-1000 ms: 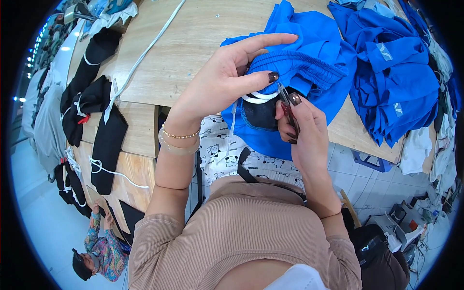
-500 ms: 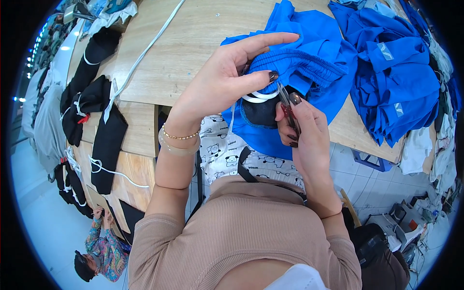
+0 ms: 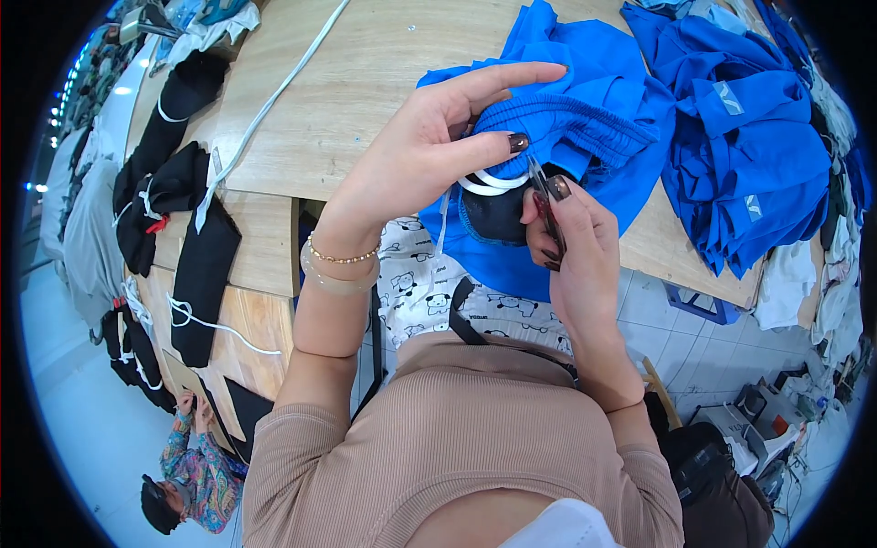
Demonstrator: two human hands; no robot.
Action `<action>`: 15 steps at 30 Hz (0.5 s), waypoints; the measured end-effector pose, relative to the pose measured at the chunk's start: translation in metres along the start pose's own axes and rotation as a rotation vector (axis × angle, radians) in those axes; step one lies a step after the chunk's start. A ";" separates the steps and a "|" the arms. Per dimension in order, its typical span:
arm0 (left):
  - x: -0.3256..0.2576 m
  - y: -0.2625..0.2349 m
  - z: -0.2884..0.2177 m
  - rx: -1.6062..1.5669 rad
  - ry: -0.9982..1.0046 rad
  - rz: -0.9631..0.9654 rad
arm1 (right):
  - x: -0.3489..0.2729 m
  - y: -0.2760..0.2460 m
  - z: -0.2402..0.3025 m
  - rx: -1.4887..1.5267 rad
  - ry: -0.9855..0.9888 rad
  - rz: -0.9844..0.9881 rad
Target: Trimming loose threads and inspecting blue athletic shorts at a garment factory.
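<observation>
A blue garment (image 3: 594,64) with a gathered elastic waistband (image 3: 557,114) lies bunched on the table in front of me. My left hand (image 3: 438,137) grips the waistband's left part, with the thumb on top and the index finger stretched across the cloth. Just below the thumb, white cord (image 3: 498,185) loops out beside a dark inner patch of cloth. My right hand (image 3: 575,224) is closed around small thread snips (image 3: 546,208) with a red part at the handle. Their tips point up to the waistband near my left thumb; whether they touch cloth or thread I cannot tell.
More blue garments (image 3: 749,137) are piled on the right of the table (image 3: 365,100). At the left lie black cloth pieces (image 3: 206,283) and a long white cord (image 3: 265,114). Another person (image 3: 201,466) sits at lower left. A dark bag (image 3: 722,475) stands at lower right.
The snips' blades look closer together than before, and my right hand has shifted very slightly. My left hand keeps its hold on the waistband.
</observation>
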State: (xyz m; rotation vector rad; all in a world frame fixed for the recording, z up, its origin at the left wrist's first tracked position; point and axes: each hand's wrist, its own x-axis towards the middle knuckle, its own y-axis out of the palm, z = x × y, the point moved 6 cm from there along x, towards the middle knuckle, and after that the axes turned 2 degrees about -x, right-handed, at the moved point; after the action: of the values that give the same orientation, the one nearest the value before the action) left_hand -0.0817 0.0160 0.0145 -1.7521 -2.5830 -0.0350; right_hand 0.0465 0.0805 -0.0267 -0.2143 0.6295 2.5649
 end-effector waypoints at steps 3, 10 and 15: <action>-0.002 0.000 0.000 -0.033 -0.017 -0.015 | 0.001 0.001 0.002 0.007 0.047 -0.019; -0.001 0.000 -0.003 0.039 0.000 -0.017 | 0.003 0.000 -0.003 0.037 0.102 -0.009; -0.003 0.003 -0.001 0.016 0.034 -0.004 | 0.002 0.002 -0.003 0.058 0.120 0.003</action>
State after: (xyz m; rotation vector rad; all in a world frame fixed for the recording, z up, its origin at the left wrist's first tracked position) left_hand -0.0777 0.0148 0.0151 -1.7250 -2.5563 -0.0432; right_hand 0.0441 0.0783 -0.0294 -0.3494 0.7479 2.5474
